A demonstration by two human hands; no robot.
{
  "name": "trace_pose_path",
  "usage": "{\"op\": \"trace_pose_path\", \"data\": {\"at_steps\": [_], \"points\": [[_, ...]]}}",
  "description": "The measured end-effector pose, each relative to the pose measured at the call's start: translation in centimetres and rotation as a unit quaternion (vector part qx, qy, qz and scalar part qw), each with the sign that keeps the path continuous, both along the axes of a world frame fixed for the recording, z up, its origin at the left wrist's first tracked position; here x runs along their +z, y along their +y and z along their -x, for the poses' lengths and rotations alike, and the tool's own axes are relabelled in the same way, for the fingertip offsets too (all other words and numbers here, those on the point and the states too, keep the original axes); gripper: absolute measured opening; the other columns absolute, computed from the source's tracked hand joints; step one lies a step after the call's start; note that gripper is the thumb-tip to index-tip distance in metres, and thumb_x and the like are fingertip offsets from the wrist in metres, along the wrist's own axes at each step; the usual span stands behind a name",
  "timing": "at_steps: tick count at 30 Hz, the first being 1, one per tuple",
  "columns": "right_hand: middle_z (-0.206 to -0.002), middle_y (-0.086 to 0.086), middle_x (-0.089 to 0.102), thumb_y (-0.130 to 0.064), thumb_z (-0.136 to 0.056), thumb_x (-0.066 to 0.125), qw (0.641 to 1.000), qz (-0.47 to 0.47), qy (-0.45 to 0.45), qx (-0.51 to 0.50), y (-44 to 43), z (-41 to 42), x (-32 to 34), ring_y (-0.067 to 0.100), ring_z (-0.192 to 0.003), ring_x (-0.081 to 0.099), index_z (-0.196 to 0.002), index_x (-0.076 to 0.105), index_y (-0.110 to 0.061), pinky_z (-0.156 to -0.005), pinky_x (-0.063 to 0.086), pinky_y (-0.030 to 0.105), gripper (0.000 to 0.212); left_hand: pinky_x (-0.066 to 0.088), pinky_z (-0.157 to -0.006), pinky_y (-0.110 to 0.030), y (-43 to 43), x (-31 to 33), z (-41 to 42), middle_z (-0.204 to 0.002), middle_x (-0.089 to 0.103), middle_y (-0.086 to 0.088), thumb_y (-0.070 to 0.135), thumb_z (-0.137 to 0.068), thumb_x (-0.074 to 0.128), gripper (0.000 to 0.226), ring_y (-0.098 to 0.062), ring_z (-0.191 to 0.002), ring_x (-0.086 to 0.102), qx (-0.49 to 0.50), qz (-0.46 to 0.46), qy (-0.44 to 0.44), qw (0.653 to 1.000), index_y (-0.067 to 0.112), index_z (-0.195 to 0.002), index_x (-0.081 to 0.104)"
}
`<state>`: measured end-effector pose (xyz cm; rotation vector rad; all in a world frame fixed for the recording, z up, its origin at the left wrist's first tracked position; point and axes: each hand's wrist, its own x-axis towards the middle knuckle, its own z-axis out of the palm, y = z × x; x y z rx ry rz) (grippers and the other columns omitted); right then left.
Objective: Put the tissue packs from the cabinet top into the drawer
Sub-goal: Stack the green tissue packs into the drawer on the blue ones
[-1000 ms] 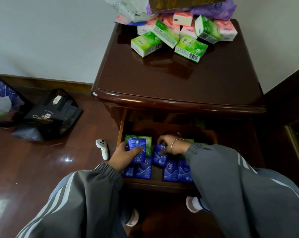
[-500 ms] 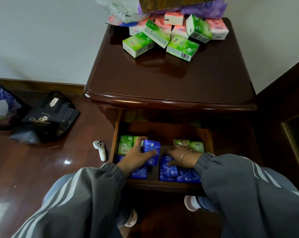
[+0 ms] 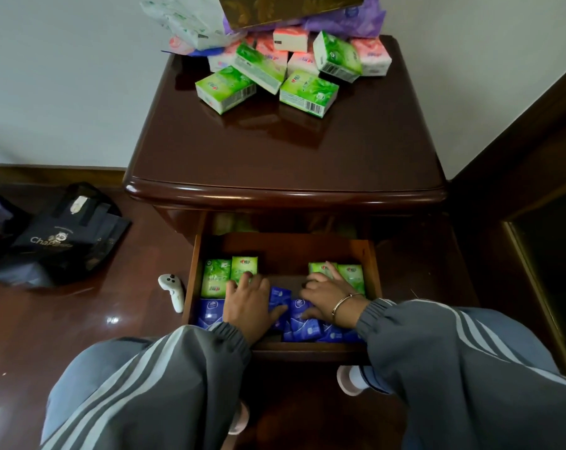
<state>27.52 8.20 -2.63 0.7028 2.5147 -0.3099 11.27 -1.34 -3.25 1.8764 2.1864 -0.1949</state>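
Green tissue packs and pink ones lie heaped at the back of the dark wooden cabinet top. Below it the drawer stands pulled out. It holds green packs at the back left and back right, and a row of blue packs along the front. My left hand lies flat on the packs, its thumb against an upright blue pack in the middle. My right hand, with a bangle on the wrist, presses spread fingers on the blue and green packs at the right.
A white controller and a black bag lie on the wood floor left of the cabinet. Plastic bags and a brown box sit behind the heap. Dark wooden furniture stands close on the right.
My left hand carried a blue pack from the drawer's left side to the middle and set it down there. My right hand shifted to the right over the packs.
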Motion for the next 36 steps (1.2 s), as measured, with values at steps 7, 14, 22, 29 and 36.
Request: {"op": "trace_pose_path", "data": {"at_steps": [7,14,22,29,36], "points": [[-0.13,0.0,0.053,-0.055,-0.086,0.049,0.999,-0.004,0.036,-0.005,-0.1,-0.3,0.4,0.021,-0.134,0.029,-0.122,0.054,-0.022,-0.115,0.005,0.047,0.049,0.012,-0.114,-0.05,-0.4,-0.4,1.1,-0.157,0.025,-0.002,0.077,-0.085,0.019,0.089,-0.024,-0.146,0.015,-0.061,0.009,0.075,0.995,0.017,-0.149,0.027],[-0.11,-0.007,0.058,-0.052,-0.078,0.063,0.979,0.082,0.153,-0.104,0.3,-1.2,0.3,0.016,-0.112,0.041,-0.108,0.059,-0.029,-0.099,0.028,0.034,0.039,0.002,-0.116,-0.056,0.0,-0.1,1.1,-0.152,0.035,-0.004,0.061,-0.094,0.031,0.066,-0.023,-0.148,0.012,-0.135,0.057,0.065,0.987,0.021,-0.147,0.029],[-0.09,-0.019,0.058,-0.031,-0.069,0.078,0.89,0.203,0.254,-0.321,1.6,-1.7,1.6,-0.002,-0.081,0.054,-0.086,0.059,-0.034,-0.068,0.042,0.019,0.025,-0.002,-0.115,-0.057,0.8,0.4,1.5,-0.131,0.058,0.0,0.068,-0.088,0.036,0.065,-0.021,-0.137,0.032,-0.192,0.107,0.044,0.975,0.02,-0.129,0.05],[-0.095,-0.014,0.057,-0.028,-0.073,0.075,0.888,0.156,0.262,-0.344,0.7,-1.1,1.5,0.005,-0.087,0.053,-0.093,0.057,-0.029,-0.072,0.042,0.02,0.027,-0.008,-0.112,-0.063,-0.3,0.5,1.7,-0.158,0.025,0.0,0.054,-0.099,0.023,0.062,-0.02,-0.149,0.005,-0.206,0.122,0.094,0.966,0.022,-0.152,0.02],[-0.107,0.0,0.061,-0.031,-0.083,0.065,0.949,0.078,0.172,-0.251,-1.4,0.5,0.3,0.02,-0.103,0.052,-0.104,0.055,-0.02,-0.087,0.041,0.032,0.026,-0.001,-0.117,-0.05,-1.1,0.6,2.9,-0.158,0.022,0.004,0.045,-0.099,0.033,0.058,-0.018,-0.148,0.006,-0.121,0.058,0.029,0.991,0.025,-0.151,0.02]]}}
